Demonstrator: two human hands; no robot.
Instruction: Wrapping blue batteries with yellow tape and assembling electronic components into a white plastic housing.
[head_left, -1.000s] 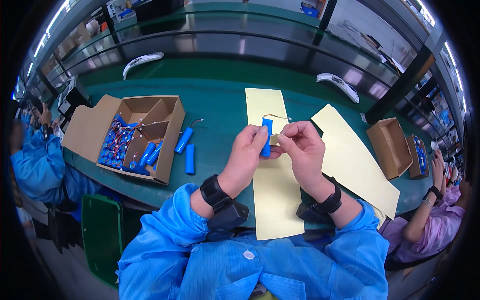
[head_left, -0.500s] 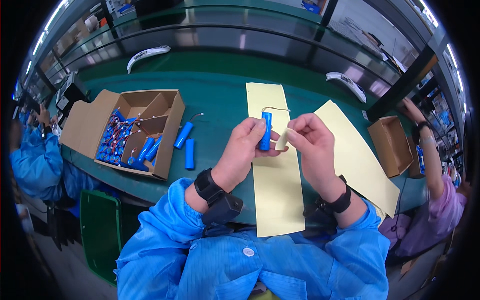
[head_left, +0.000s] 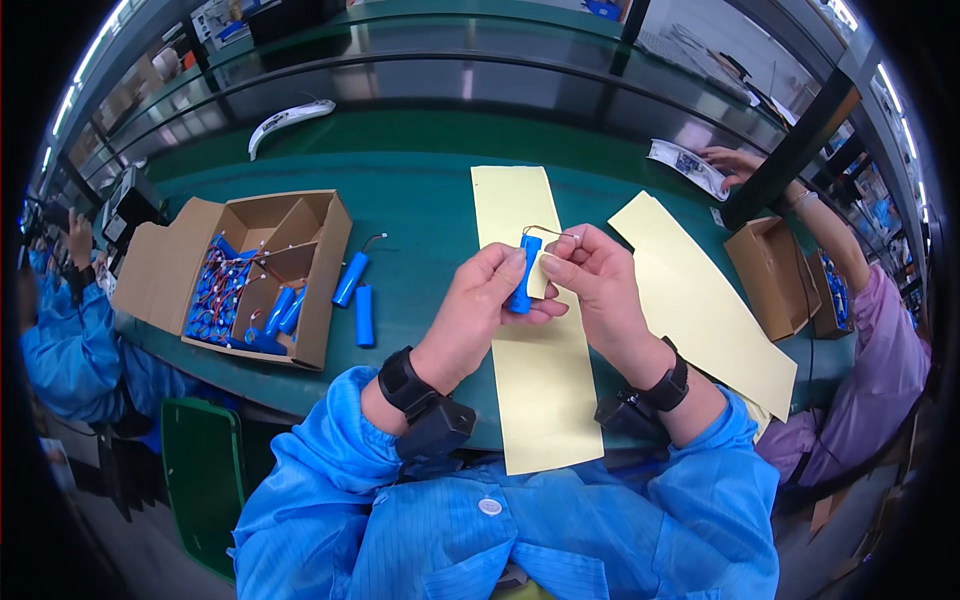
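Between finger and thumb, my left hand point(head_left: 474, 302) grips a blue cylindrical battery point(head_left: 520, 290) that stands nearly upright, its thin lead and small white connector at the top. My right hand point(head_left: 607, 290) pinches a small pale yellow strip point(head_left: 537, 280) against the battery's right side. How much of the strip touches the battery is hidden by the fingers. Below both hands lies a long pale yellow sheet point(head_left: 545, 400) on the green table point(head_left: 425, 210). Two more blue batteries, one with a lead point(head_left: 350, 280) and one beside it point(head_left: 364, 316), lie to the left.
An open cardboard box point(head_left: 335, 245) with dividers holds several blue batteries at left. More yellow sheets point(head_left: 690, 300) lie at right, beside another open cardboard box point(head_left: 765, 280). Two white curved parts point(head_left: 290, 120) rest at the back. A co-worker's hand point(head_left: 735, 162) reaches to the right one.
My right hand has moved left, bringing the yellow strip against the battery. The co-worker's hand at right has moved to the white curved part. The whole view has shifted slightly.
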